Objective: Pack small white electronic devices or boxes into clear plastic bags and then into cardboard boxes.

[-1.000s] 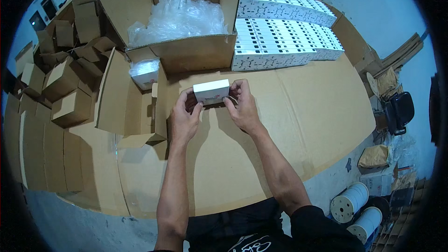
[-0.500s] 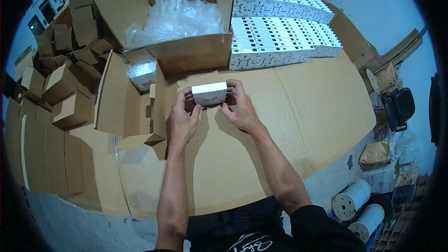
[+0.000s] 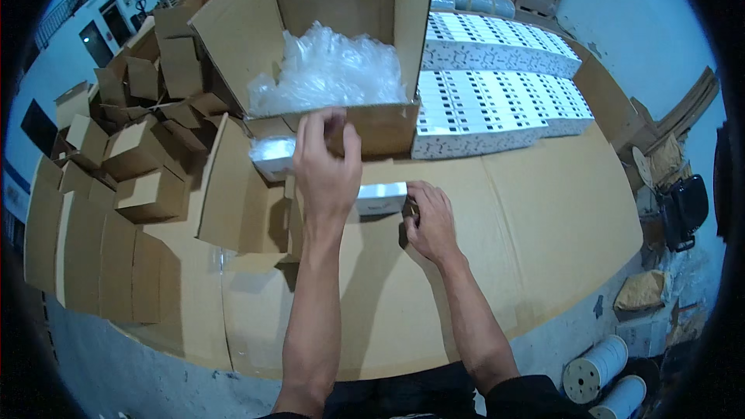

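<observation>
At the centre of the frame, my right hand [image 3: 432, 221] holds the right end of a small white box [image 3: 380, 199]; my left hand [image 3: 326, 167], thumb and fingers parted, is raised before the large carton [image 3: 386, 129] of clear plastic wrapping [image 3: 334, 70], upper centre, with patterned white boxes [image 3: 481, 140] stacked at upper right

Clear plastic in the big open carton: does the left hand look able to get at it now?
Probably yes: the left hand appears empty, near the carton, whose open top leaves the clear plastic uncovered.
</observation>
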The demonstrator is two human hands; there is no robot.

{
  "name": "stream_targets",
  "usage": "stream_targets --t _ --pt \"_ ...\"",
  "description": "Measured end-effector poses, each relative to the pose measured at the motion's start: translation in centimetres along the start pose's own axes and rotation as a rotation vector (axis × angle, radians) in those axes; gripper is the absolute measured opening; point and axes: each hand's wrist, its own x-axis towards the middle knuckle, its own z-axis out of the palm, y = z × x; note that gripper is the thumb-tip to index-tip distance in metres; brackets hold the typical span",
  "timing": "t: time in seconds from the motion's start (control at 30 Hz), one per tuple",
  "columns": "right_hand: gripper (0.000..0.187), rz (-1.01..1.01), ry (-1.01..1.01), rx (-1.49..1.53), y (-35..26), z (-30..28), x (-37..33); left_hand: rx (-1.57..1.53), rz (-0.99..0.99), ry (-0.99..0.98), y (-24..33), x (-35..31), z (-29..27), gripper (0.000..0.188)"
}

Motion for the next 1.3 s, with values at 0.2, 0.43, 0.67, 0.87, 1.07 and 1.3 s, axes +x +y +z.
stream_targets --t 0.2,0.43,0.67,0.87,1.07,1.3 --pt "0.040 0.006 0.026 0.012 -0.8 -0.3 0.7 0.604 -0.070 0.059 -6.1 16.7 1.5 0.043" --pt "0.041 0.036 0.028 0.023 -0.2 -0.1 1.2 0.812 -0.373 -0.397 -9.6 24.1 2.2 0.045" --pt "0.042 0.042 0.020 0.040 0.0 -0.5 1.0 0.816 -0.314 -0.217 -9.6 25.2 2.6 0.033" --pt "0.037 0.147 0.045 0.233 0.5 -0.2 1.6 0.352 -0.020 -0.082 -2.8 21.8 -2.1 0.020" --pt "0.029 0.192 0.414 0.618 -1.6 -3.1 2.2 0.040 0.140 -0.156 3.1 9.0 -4.7 0.014" --pt "0.039 0.109 0.159 0.779 -5.5 -4.7 0.6 -0.120 -0.157 -0.299 2.0 -7.6 -5.5 0.014"
